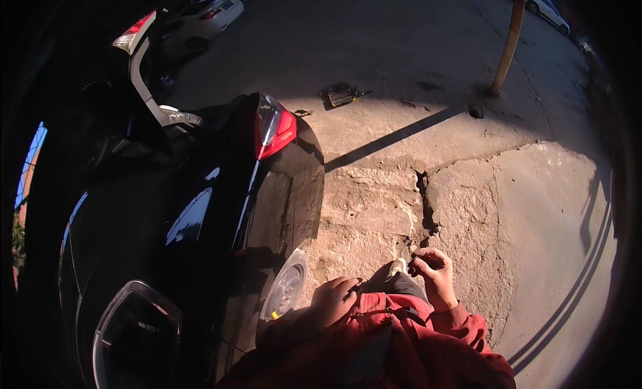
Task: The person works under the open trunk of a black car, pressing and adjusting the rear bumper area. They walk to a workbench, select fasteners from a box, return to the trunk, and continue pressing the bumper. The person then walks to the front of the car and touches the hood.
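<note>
My right hand (436,274) is held in front of my body above the ground, thumb and fingers pinched together. A small dark thing shows at its fingertips, too small to name. Closer to the car, my left hand (334,299) is closed with its fingers curled, partly in shade. Whatever its fingers hold is hidden. Beside it stands a black car (227,255) with a red and clear tail light (275,129) and a grey wheel (287,287). Neither hand touches the car's tail light.
An open tool case (340,95) lies on the ground beyond the car's rear corner. A pole (511,41) stands at the far right. Broken concrete (374,202) with a deep crack (424,200) spreads ahead of me. A white car (212,14) is parked farther back.
</note>
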